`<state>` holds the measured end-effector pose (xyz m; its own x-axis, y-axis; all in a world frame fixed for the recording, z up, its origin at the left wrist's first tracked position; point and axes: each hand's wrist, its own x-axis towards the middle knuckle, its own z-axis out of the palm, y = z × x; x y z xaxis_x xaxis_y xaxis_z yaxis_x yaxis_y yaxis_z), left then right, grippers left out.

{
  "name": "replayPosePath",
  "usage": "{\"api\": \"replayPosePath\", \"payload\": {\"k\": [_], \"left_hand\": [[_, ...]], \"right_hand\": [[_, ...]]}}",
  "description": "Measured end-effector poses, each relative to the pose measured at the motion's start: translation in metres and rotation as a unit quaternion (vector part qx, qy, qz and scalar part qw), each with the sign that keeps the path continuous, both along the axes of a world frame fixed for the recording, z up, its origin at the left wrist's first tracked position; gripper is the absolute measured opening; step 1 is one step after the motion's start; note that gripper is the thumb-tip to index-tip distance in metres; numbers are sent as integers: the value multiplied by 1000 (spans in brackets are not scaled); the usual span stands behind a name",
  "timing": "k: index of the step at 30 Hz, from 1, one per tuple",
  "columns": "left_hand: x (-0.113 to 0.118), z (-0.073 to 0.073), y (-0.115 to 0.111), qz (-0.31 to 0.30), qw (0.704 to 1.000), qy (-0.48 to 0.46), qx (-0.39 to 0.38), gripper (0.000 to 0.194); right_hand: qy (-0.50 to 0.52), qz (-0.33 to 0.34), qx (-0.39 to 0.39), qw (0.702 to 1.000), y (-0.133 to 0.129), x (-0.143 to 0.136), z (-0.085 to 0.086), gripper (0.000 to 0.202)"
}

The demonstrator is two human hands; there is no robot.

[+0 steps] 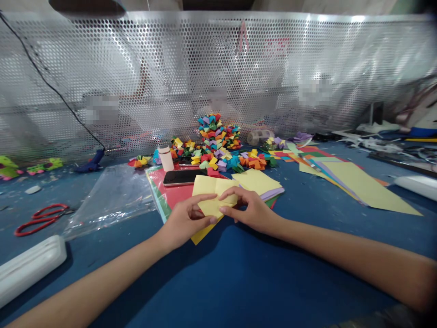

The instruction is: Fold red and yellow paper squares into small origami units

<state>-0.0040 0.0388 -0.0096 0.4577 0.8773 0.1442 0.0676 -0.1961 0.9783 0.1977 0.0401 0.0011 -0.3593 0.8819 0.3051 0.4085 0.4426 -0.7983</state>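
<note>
A pale yellow sheet of paper (213, 207) with crease lines is held up between my two hands, above the blue table (235, 273). My left hand (182, 218) pinches its lower left side, thumb in front. On the right side, my right hand (251, 209) grips the same paper between thumb and bent fingers. Just behind lies a stack of yellow and lilac paper squares (259, 182). A black phone (184, 177) rests on red and green sheets (170, 193) to the left of the paper.
Colourful folded-paper pieces (218, 136) are heaped at the back, before a perforated metal screen (164, 68). Red-handled scissors (43, 218) and a clear plastic bag (112, 196) lie left. A small white bottle (166, 158) stands behind the phone. Long coloured sheets (365, 182) lie right.
</note>
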Motion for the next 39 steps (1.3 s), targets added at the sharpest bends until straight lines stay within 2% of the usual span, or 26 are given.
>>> {"api": "replayPosePath", "payload": {"k": [6,10,18,25,29,33,39], "left_hand": [[-2,1,1,13,998,41,38,47],[-3,-1,3,8,998,29,48,40],[-1,2,3,-35,994,-104,-21,46],[-4,6,4,33,993,-107,-28,56],[-4,6,2,62,995,-79,-17,43],[-4,6,2,50,997,-47,-22,30],[-4,6,4,44,995,-72,-49,18]], "right_hand": [[36,5,-53,998,-1,-1,1,27],[50,17,-58,997,0,-1,1,29],[98,26,-85,991,7,1,-3,25],[133,57,-91,985,4,1,1,29],[120,47,-74,989,4,2,1,26],[86,32,-50,994,4,1,0,28],[37,72,-57,995,0,2,2,36]]}}
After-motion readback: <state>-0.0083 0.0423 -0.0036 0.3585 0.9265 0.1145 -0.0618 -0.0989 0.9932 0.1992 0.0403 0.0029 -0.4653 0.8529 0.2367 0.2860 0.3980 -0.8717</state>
